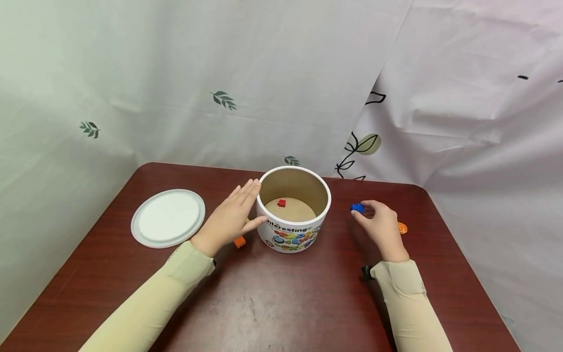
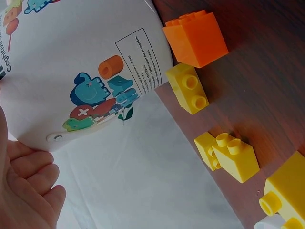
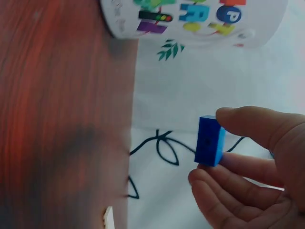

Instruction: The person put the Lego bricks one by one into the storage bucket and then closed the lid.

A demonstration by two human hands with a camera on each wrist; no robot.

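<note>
My right hand (image 1: pixel 381 227) pinches a blue toy brick (image 3: pixel 208 141) between thumb and fingers, above the table and right of a round white bucket (image 1: pixel 288 239). Against the bucket's left side, my left hand (image 1: pixel 231 215) lies with straight fingers, the fingertips right at the rim. Inside the bucket, a small red brick (image 1: pixel 281 203) rests on the bottom. Near the left hand, an orange brick (image 2: pixel 196 39) and several yellow bricks (image 2: pixel 234 160) stand on the table, mostly hidden under that hand in the head view.
A round white lid (image 1: pixel 168 218) lies on the dark red table (image 1: pixel 281 303), left of the bucket. An orange ring-shaped piece (image 1: pixel 402 228) sits beyond the right hand. A pale curtain (image 1: pixel 264 88) hangs behind the table.
</note>
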